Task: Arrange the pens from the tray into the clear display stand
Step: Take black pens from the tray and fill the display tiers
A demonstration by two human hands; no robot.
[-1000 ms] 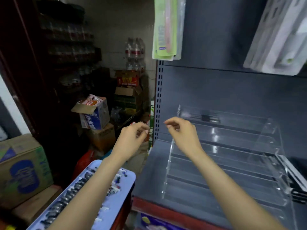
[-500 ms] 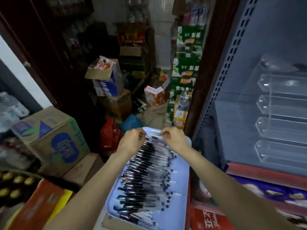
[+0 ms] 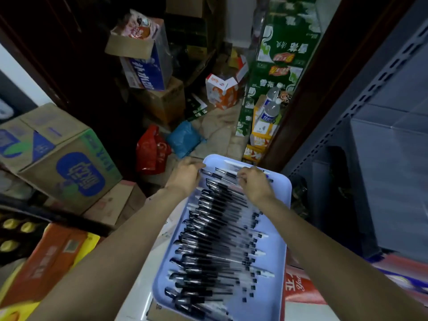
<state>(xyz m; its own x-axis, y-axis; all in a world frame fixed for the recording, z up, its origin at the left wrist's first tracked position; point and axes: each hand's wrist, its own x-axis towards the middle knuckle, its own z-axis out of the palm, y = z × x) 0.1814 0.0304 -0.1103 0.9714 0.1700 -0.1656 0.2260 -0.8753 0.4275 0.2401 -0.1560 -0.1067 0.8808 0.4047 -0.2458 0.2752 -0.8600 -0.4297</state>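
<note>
Most printing here is blurred or upside down: the big cardboard box [image 3: 58, 156] at the left carries a blue oval with white characters that cannot be read, the blue-and-white carton [image 3: 146, 66] behind it shows white characters on blue, and the stacked green cases [image 3: 280, 54] at the back bear red-and-yellow logos and white script too small to make out. A red box [image 3: 298, 290] by the tray's right edge has large white characters, only partly in view. A red bag [image 3: 151, 150] and a blue bag [image 3: 185, 139] lie on the floor beyond. The pale blue tray [image 3: 283, 228] sits low in the middle, filled with a long row of black-capped pens [image 3: 215, 237] lying crosswise. Both forearms reach forward over it to the far end. The left hand [image 3: 185, 176] curls its fingers at the tray's left rim around the cap end of a far pen, and the right hand [image 3: 253, 181] pinches down on pens near the tray's far right. The grey metal shelving [image 3: 389, 158] stands at the right; the clear stand is out of view.
</note>
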